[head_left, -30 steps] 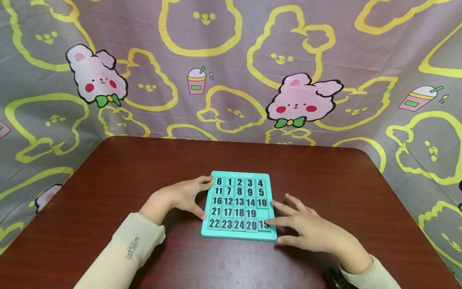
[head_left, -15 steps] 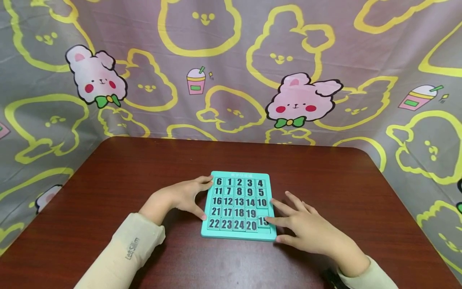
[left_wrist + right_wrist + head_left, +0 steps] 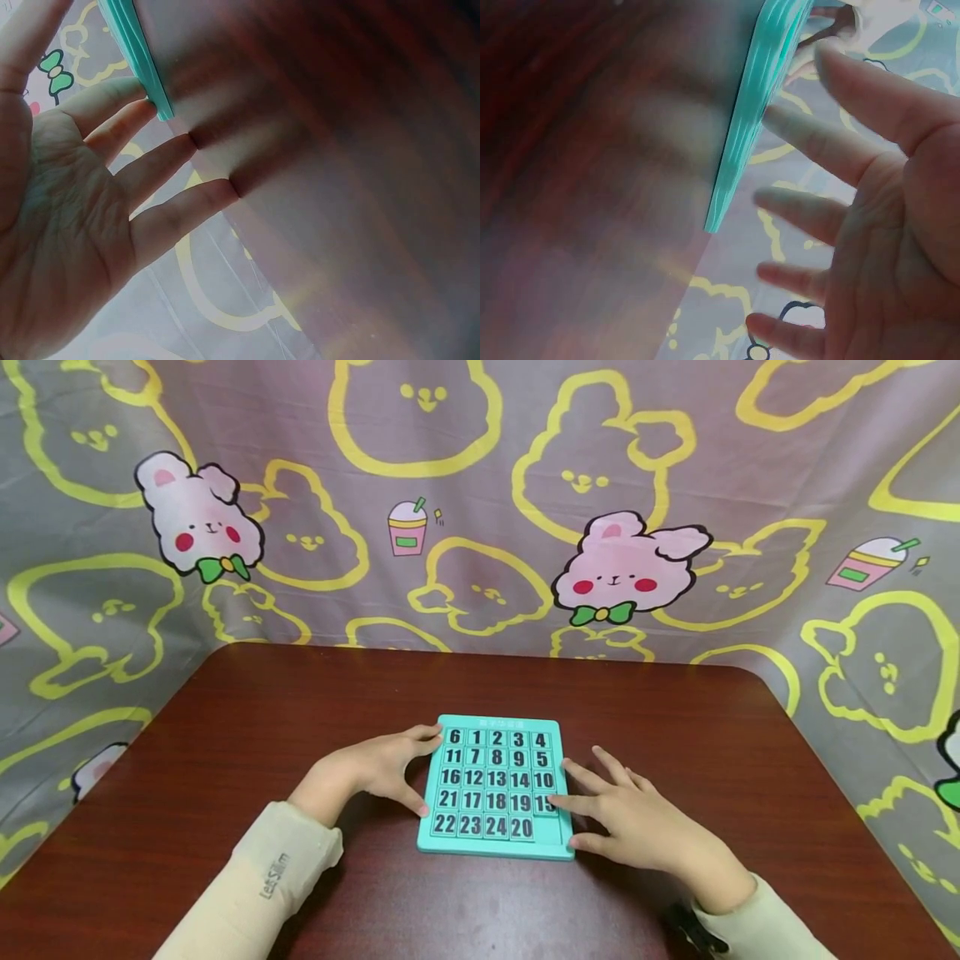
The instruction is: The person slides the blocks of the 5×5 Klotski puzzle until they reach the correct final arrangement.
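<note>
A turquoise number slide puzzle (image 3: 504, 850) lies flat on the table, its black-numbered tiles in rows. My left hand (image 3: 378, 766) rests against its left side, thumb near the lower part and index finger near the top corner. In the left wrist view, fingers (image 3: 112, 105) touch the puzzle's edge and the others spread out on the table. With its fingers spread, my right hand (image 3: 637, 822) lies at the right side. Its index fingertip touches the 15 tile (image 3: 543, 803), partly covering the number, and its thumb is at the lower right corner. A tile gap shows below the 15.
The puzzle sits on a dark reddish-brown wooden table (image 3: 337, 693). A grey-pink curtain (image 3: 480, 502) with cartoon rabbits hangs behind and along both sides. A black strap (image 3: 697, 931) shows at the right wrist.
The 15 tile has slid up from the bottom right cell to beside the 19, with my right index finger on it. The right hand shifted slightly away with it; the left stayed still.
</note>
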The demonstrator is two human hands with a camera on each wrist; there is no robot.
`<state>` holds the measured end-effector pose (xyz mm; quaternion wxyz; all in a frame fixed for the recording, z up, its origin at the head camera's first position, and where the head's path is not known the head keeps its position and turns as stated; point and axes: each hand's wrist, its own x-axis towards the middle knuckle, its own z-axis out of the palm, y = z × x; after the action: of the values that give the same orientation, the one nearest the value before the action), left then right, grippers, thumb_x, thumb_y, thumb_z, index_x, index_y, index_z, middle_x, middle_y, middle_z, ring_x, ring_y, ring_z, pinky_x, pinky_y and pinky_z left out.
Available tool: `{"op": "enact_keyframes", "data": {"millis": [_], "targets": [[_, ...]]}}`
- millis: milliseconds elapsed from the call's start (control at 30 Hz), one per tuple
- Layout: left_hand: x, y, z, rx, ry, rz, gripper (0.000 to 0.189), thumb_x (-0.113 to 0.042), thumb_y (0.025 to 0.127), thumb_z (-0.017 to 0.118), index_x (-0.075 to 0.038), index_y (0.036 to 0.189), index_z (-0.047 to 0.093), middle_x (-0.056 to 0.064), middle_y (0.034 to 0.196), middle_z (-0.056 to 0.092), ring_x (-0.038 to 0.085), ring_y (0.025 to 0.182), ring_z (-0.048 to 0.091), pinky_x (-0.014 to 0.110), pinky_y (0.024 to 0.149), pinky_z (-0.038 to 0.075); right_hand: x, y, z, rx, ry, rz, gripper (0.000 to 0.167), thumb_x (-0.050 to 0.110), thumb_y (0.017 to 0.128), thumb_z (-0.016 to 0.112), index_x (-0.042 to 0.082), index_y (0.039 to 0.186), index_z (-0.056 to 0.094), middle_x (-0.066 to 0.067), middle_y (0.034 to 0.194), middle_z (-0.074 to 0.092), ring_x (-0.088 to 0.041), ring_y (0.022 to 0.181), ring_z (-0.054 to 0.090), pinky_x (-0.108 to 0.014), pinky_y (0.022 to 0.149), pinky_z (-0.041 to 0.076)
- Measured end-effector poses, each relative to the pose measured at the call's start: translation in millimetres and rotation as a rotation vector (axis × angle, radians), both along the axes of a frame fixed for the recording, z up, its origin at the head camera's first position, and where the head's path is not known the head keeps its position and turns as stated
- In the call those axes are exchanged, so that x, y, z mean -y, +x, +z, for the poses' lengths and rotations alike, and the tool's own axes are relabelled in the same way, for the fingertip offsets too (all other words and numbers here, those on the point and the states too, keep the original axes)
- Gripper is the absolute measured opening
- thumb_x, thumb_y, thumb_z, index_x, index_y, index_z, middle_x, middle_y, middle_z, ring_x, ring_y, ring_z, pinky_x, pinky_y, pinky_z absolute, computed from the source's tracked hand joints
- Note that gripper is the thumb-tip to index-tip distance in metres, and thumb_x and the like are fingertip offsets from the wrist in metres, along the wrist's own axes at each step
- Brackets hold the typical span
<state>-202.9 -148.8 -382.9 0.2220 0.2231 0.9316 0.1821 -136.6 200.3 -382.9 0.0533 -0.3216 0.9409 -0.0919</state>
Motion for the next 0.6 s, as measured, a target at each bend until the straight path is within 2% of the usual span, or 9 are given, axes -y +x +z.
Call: {"op": "enact_keyframes", "data": {"millis": [333, 600], "targets": [[0.9, -1.6, 2.0, 0.005, 0.007, -0.009, 0.109, -0.039, 0.072, 0.089, -0.01, 0.157, 0.028, 0.0, 0.169, 0.011, 0.026, 0.153, 0.02, 0.047, 0.116, 0.035, 14.4, 2.4, 2.2, 0.056, -0.054, 0.154, 0.047, 0.048, 0.093, 0.064, 0.037, 0.138, 0.06, -0.006, 0.16, 0.037, -0.05, 0.147, 0.021, -0.078, 0.097, 0.033], [0.6, -1.2, 2.5, 0.008, 0.007, -0.01, 0.108, -0.039, 0.072, 0.089, -0.01, 0.157, 0.028, 0.0, 0.169, 0.011, 0.027, 0.153, 0.021, 0.047, 0.116, 0.036, 21.2, 3.9, 1.7, 0.096, -0.045, 0.181, 0.042, 0.048, 0.093, 0.064, 0.04, 0.135, 0.061, -0.006, 0.162, 0.034, -0.049, 0.148, 0.019, -0.077, 0.099, 0.032]]}}
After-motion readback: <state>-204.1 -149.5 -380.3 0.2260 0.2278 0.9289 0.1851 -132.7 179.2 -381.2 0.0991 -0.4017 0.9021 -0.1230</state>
